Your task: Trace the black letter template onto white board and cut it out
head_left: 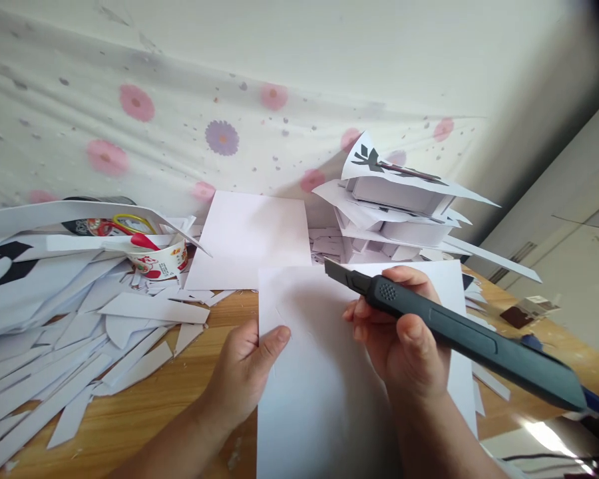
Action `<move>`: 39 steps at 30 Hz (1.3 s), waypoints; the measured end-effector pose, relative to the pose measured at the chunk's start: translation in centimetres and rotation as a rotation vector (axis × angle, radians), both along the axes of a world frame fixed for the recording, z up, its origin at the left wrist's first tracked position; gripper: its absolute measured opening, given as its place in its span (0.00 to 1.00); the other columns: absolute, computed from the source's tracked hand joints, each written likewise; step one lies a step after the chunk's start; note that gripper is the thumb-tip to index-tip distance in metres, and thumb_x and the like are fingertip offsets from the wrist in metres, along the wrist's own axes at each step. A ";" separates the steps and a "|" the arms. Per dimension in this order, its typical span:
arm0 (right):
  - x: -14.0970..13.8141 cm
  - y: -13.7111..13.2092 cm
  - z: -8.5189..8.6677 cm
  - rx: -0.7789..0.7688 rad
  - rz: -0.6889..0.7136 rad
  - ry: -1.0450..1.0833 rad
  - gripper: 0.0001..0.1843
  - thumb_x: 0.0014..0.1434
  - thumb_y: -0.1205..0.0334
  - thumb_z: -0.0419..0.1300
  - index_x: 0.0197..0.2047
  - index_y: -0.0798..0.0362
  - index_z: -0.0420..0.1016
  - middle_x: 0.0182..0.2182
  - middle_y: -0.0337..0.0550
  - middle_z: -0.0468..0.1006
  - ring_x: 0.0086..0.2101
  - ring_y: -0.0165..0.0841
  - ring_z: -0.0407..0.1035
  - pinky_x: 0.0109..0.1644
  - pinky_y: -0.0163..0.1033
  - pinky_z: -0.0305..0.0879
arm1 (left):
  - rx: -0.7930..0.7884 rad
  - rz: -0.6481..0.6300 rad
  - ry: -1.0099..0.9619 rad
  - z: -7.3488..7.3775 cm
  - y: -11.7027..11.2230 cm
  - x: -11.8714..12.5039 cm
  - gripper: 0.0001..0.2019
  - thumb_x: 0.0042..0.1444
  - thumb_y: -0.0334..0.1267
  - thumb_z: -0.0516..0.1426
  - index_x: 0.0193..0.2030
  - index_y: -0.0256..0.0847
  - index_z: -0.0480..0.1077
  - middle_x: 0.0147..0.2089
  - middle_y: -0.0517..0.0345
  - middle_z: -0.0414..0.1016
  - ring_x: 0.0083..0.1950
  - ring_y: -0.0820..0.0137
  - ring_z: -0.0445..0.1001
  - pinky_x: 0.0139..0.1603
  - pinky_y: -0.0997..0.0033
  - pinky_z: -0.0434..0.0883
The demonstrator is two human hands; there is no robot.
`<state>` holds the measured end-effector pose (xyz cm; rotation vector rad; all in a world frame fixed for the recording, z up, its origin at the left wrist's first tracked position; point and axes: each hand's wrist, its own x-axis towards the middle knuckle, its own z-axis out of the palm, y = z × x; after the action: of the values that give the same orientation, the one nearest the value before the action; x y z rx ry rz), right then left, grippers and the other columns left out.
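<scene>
A white sheet of paper (324, 372) is held up over the wooden table (144, 412). My left hand (247, 369) pinches its left edge, thumb on top. My right hand (404, 332) grips a dark grey utility knife (459, 332), its blade end pointing up and left over the sheet and its fingers also touching the paper. The knife's handle runs out to the lower right.
A heap of white paper offcuts (54, 332) covers the left of the table. A small printed cup (162, 261) with a red tool stands behind it. Another white sheet (252, 239) lies at the back. A stack of white paper boxes (399, 213) rises at the right rear.
</scene>
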<state>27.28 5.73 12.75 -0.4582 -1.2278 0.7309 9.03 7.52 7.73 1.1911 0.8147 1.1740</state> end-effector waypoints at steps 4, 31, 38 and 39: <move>-0.1 -0.1 -0.3 -0.007 0.061 -0.034 0.21 0.54 0.50 0.67 0.48 0.46 0.68 0.27 0.37 0.78 0.22 0.31 0.72 0.29 0.40 0.73 | -0.084 0.004 -0.111 0.9 0.9 -0.6 0.18 0.51 0.47 0.64 0.42 0.35 0.73 0.29 0.55 0.74 0.28 0.69 0.70 0.30 0.71 0.68; -0.6 1.6 -2.6 0.125 0.015 -0.048 0.17 0.53 0.49 0.67 0.44 0.46 0.77 0.23 0.36 0.65 0.24 0.30 0.65 0.25 0.36 0.61 | -0.161 -0.186 -0.167 0.8 1.4 -1.0 0.17 0.52 0.43 0.65 0.46 0.36 0.74 0.32 0.54 0.79 0.30 0.67 0.76 0.31 0.73 0.72; -1.3 0.4 -3.3 0.149 -0.419 -0.287 0.18 0.54 0.55 0.65 0.47 0.49 0.75 0.25 0.38 0.75 0.22 0.30 0.69 0.22 0.35 0.62 | -0.196 -0.202 -0.104 1.1 1.3 -1.0 0.19 0.51 0.47 0.66 0.44 0.35 0.75 0.32 0.51 0.79 0.30 0.65 0.77 0.30 0.71 0.73; -1.5 0.1 -3.2 0.127 -0.445 -0.307 0.18 0.54 0.57 0.65 0.48 0.49 0.73 0.26 0.38 0.75 0.22 0.30 0.70 0.23 0.35 0.64 | -0.199 -0.194 -0.100 1.1 1.3 -1.0 0.19 0.50 0.47 0.66 0.43 0.35 0.75 0.32 0.51 0.79 0.30 0.65 0.77 0.30 0.71 0.73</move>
<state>25.79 5.84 9.52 -0.7273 -1.3843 0.2050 8.02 8.79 8.86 1.0147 0.7058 0.9623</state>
